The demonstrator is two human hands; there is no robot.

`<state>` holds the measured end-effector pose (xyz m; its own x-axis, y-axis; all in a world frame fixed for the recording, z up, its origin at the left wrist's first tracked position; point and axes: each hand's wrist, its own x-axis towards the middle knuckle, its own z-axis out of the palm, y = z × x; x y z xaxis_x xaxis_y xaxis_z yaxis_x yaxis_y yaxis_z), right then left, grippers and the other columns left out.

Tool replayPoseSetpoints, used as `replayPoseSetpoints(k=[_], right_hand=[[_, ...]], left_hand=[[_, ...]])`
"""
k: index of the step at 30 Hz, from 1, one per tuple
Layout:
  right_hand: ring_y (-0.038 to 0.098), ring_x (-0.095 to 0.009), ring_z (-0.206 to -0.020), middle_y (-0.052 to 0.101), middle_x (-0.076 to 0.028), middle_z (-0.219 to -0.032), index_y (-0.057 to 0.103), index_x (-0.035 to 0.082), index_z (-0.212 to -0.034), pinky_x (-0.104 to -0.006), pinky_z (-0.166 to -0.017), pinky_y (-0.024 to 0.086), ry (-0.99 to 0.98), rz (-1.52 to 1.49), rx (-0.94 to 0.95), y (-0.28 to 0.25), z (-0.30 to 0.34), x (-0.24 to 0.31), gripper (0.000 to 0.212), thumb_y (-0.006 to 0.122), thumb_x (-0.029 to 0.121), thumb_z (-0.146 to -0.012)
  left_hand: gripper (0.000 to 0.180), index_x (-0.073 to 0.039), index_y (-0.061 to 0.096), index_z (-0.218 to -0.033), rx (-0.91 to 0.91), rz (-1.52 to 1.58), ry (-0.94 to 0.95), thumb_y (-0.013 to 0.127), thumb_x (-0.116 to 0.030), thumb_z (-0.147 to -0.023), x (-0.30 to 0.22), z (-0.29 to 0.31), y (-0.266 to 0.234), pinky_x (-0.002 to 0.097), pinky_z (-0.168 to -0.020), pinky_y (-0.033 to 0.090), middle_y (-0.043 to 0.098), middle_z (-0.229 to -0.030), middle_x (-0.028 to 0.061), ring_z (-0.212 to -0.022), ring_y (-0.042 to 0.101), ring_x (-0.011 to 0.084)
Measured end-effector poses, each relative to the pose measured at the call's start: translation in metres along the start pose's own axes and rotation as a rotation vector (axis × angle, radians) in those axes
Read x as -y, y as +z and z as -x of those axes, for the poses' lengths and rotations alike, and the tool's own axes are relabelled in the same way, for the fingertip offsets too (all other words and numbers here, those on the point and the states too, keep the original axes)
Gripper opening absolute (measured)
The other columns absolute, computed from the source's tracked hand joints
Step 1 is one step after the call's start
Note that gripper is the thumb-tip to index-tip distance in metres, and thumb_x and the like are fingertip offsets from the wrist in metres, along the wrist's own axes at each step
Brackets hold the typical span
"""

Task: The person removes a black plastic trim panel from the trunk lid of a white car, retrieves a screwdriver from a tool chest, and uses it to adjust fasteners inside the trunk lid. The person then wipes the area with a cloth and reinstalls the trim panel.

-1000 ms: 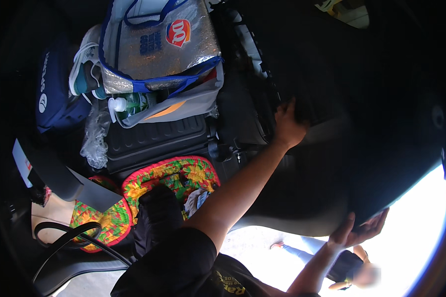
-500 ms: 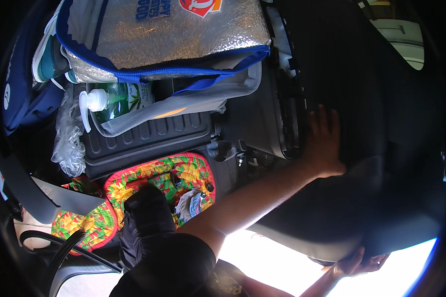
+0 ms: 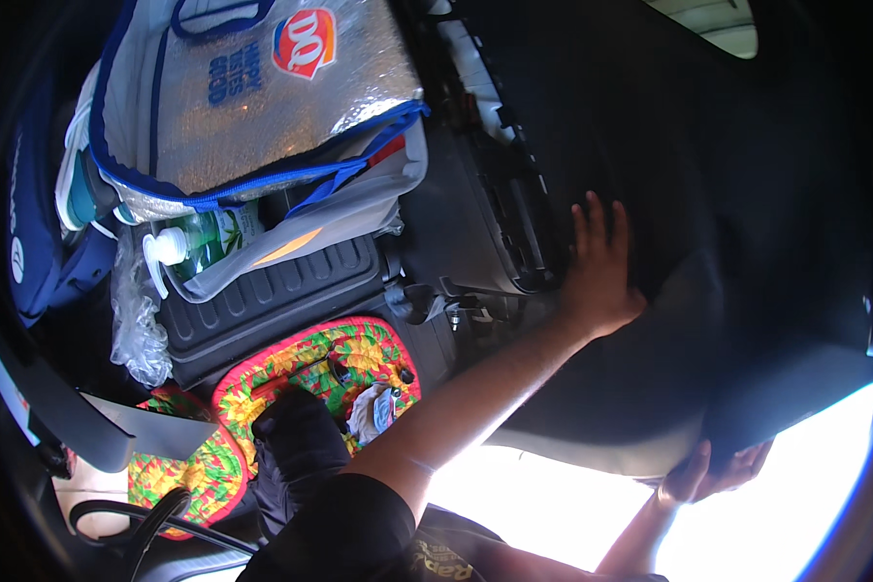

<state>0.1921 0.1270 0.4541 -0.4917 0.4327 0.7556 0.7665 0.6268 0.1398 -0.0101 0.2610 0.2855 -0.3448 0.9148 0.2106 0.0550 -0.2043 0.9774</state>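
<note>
My left hand (image 3: 601,276) rests flat on a large dark panel (image 3: 679,242), its fingers spread and pointing away from me. The panel looks like vehicle interior trim and fills the right side. At its lower edge my right hand (image 3: 700,477) is curled round the rim, thumb on the near side, and part of the fingers is hidden. To the left of my left hand runs an exposed bracket strip (image 3: 514,228) along the panel's side. Below the strip, a small spark-plug-like metal fitting (image 3: 455,318) shows among dark parts.
A silver insulated bag (image 3: 252,107) with blue zip lies far left. Nearby are a green pump bottle (image 3: 199,242), a black ribbed case (image 3: 272,296), crumpled clear plastic (image 3: 138,330) and a navy bag (image 3: 44,233). A flowered quilted cloth (image 3: 301,354) lies nearer. Bright light enters below the panel.
The view has turned, so the bags and cloth sit lower and farther left or shifted. Both hands keep their contact with the panel.
</note>
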Motion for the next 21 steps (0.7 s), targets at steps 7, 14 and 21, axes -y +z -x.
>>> replayPoseSetpoints(k=[7,14,21], right_hand=[[0.054,-0.039,-0.139,0.047,-0.028,-0.153,0.021,-0.003,-0.164,-0.053,-0.112,0.05,0.12,-0.194,-0.021,0.011,0.004,0.012,0.09,0.074,0.019,-0.095],[0.056,-0.038,-0.13,0.054,-0.026,-0.138,0.032,-0.004,-0.16,-0.0478,-0.113,0.043,0.065,-0.055,-0.006,-0.006,-0.006,0.007,0.098,0.072,0.012,-0.073],[0.057,-0.045,-0.125,0.055,-0.026,-0.14,0.041,0.0,-0.157,-0.0522,-0.107,0.047,0.03,-0.152,-0.118,-0.013,-0.012,0.006,0.099,0.074,0.023,-0.066]], left_hand=[[0.113,0.013,0.018,-0.166,-0.146,-0.101,0.177,0.076,-0.022,-0.076,0.02,0.001,0.025,0.0564,-0.132,0.024,0.006,-0.171,0.0434,-0.161,0.011,0.0585],[0.079,0.007,0.041,-0.159,-0.054,0.193,0.175,0.075,-0.014,-0.09,0.057,-0.01,0.02,0.0451,-0.124,0.041,0.053,-0.156,0.0289,-0.147,0.052,0.0384],[0.049,0.005,0.056,-0.141,-0.203,0.278,0.014,0.07,-0.022,-0.103,0.05,0.124,0.036,0.0403,-0.109,0.05,0.063,-0.138,0.0186,-0.127,0.063,0.025]])
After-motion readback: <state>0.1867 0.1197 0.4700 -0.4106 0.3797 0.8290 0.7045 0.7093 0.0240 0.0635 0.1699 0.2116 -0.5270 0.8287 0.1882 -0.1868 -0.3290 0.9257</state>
